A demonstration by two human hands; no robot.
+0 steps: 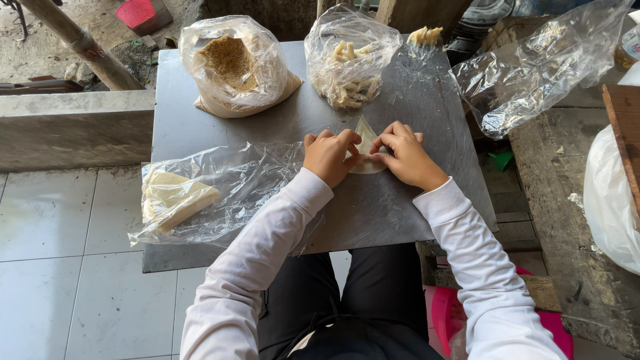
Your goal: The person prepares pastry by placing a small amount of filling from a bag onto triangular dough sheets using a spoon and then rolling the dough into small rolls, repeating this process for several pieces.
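While we pinch the pale triangular pastry wrapper (365, 143) mid-board on the grey metal sheet (400, 207) | left hand (329, 157) fingers curled on its left edge | right hand (407, 157) pressing right edge | keep fold tight, edges aligned, pressure even.

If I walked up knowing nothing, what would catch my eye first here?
Both hands, the left hand and the right hand, press on a pale triangular wrapper at the middle of the grey board. Behind them stand a clear bag of brown crumbs and a bag of pale rolled pieces. At the left lies a plastic bag of flat wrappers.
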